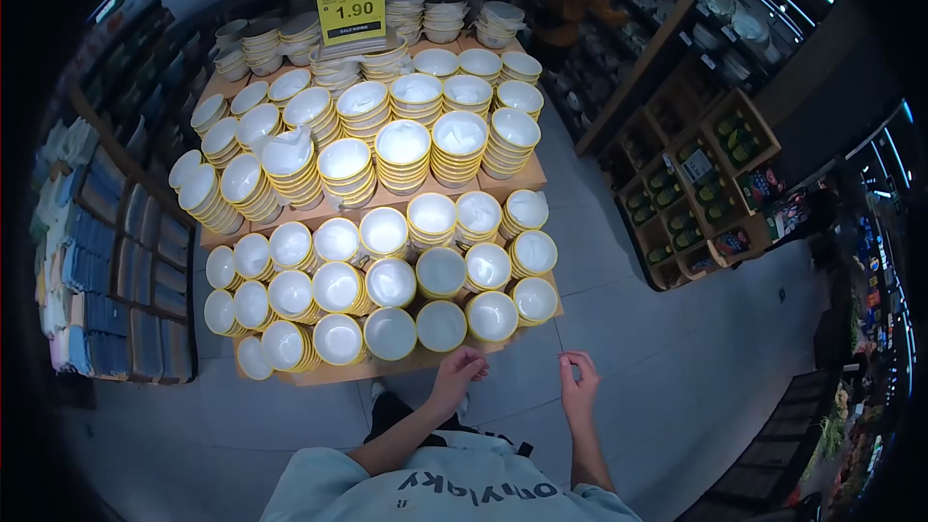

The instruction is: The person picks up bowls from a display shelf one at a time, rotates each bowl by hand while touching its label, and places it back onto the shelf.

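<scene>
My left hand (458, 373) is just off the front edge of the display table, closest to a white bowl with a yellow rim (441, 326). Its fingers are curled in, and nothing shows in them. Over the floor to the right of the table, my right hand (578, 374) is raised with loosely bent fingers held apart, holding nothing. Stacks of the same white bowls (391, 333) fill the front tier in rows. More stacks of these bowls (402, 141) stand on the higher tier behind, one with a crumpled white wrapping (287, 149) on top.
A yellow price sign (350, 2) reading 1.90 stands at the back. Folded textiles (89, 261) line shelves on the left. A wooden rack (688, 195) with green goods stands at right. A person in orange (561, 14) is at the back right.
</scene>
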Motion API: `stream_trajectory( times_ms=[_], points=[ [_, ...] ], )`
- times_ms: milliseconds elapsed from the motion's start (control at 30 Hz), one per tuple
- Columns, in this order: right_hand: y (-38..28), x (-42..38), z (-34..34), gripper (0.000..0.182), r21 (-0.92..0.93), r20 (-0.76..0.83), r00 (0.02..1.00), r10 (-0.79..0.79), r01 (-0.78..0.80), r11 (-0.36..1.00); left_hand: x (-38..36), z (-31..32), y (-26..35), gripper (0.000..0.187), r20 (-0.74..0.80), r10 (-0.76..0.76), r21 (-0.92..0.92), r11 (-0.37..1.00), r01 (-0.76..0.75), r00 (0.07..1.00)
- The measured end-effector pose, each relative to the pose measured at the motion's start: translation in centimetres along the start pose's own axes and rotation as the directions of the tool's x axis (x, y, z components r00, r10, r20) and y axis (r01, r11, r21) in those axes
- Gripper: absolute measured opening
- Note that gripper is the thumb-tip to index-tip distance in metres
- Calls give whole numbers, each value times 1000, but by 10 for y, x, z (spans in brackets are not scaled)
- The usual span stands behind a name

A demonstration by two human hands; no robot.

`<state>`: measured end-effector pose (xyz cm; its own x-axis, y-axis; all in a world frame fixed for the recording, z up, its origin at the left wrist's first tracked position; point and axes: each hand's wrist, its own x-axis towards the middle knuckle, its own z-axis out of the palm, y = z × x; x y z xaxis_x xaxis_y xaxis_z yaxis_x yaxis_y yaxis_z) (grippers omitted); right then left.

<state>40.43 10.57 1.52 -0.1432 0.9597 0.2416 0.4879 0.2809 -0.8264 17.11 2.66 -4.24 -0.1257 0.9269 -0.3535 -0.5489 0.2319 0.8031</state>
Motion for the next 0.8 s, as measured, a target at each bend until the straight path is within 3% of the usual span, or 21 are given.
stream_trajectory(
  times_ms=[67, 133, 267, 367, 433, 667, 733, 800],
  points=[
    [18, 5, -9, 8, 15, -7, 999, 44, -44, 999, 1, 19, -16, 6, 53, -32, -1, 999, 32, 998],
    [29, 11, -4, 8, 30, 44, 997, 69, -70, 997, 4, 27, -25, 7, 153, -85, 113, 991, 68, 985],
    [33, 33, 32, 10, 73, 152, 987, 49, -61, 995, 10, 22, -25, 7, 116, -83, 158, 985, 64, 990],
    [10, 66, 74, 19, 85, 305, 950, -63, 39, 996, 15, 6, -12, 8, 75, -63, 164, 985, 50, 995],
    [-3, 88, 104, 33, 8, 344, 897, -278, 293, 956, 18, -7, -5, 8, 46, -29, 124, 992, 23, 999],
    [-43, 181, 232, 46, -10, 509, 752, -419, 492, 871, 20, -53, 32, 9, -113, 120, 65, 991, -113, 986],
    [-38, 202, 272, 50, -167, 462, 728, -507, 633, 756, 20, -68, 41, 8, -194, 150, 1, 988, -153, 970],
    [-25, 216, 298, 43, -169, 473, 692, -546, 679, 714, 20, -91, 43, 9, -234, 146, -5, 988, -152, 961]
  ],
)
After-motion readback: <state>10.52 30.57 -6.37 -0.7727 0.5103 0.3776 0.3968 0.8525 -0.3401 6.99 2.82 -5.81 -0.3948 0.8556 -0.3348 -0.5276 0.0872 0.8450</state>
